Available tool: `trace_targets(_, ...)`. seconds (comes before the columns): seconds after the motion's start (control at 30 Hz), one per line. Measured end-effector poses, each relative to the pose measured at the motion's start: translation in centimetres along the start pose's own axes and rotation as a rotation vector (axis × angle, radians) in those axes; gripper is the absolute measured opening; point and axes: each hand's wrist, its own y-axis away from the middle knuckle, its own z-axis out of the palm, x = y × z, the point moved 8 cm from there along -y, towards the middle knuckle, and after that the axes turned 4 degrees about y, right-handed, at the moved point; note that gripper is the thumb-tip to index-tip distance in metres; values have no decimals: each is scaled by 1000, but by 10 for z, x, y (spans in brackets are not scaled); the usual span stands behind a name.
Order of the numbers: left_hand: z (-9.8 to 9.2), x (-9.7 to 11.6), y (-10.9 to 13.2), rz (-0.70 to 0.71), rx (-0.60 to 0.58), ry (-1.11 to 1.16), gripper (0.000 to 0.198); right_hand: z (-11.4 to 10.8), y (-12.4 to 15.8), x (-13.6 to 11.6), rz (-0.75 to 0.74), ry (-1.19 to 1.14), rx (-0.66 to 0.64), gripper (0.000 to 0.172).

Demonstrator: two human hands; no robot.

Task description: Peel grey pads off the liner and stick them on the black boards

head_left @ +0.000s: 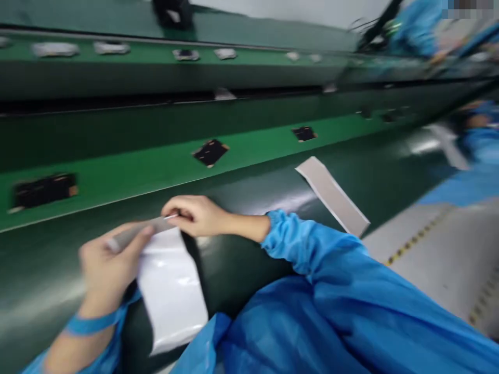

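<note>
A white glossy sheet (pixel 173 285) hangs down over the dark green table edge, its top end curled over into a grey roll. My left hand (pixel 113 259) is closed round the left part of that roll, thumb on top. At the upper right corner of the sheet, my right hand (pixel 195 215) pinches the edge between thumb and fingers. A blue band (pixel 93 324) circles my left wrist. To the right of my right hand lies a separate grey strip with white edges (pixel 335 197) on the table.
Behind the table (pixel 249 187), black flat parts (pixel 210 152) lie on a bright green belt (pixel 148 161). Small pale parts (pixel 111 48) sit on a farther belt. People in blue sleeves (pixel 415 28) are at the upper right and right edge.
</note>
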Motion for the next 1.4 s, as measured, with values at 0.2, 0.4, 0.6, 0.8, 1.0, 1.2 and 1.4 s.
trace_targets(0.2,3,-12,10,-160,-54,39,30,-6,10,-9,-8,17,34,7)
trace_targets(0.4,5,-5,13,-140,-113,109,30,-7,10,-18,-19,81,-3,3)
trace_targets(0.6,10,-5,12,-123,-149,86,31,-7,11,-26,-96,130,13,12)
trace_targets(0.8,9,-6,12,-135,-140,78,30,-11,13,-36,-158,162,74,16)
trace_targets(1.0,12,-4,12,-112,-164,73,26,-6,11,-27,-63,136,42,10)
trace_targets(1.2,16,1,12,-86,-194,76,22,-2,13,-24,-64,126,39,20)
trace_targets(1.4,17,0,13,-52,-190,58,21,0,13,-28,-73,210,-3,14)
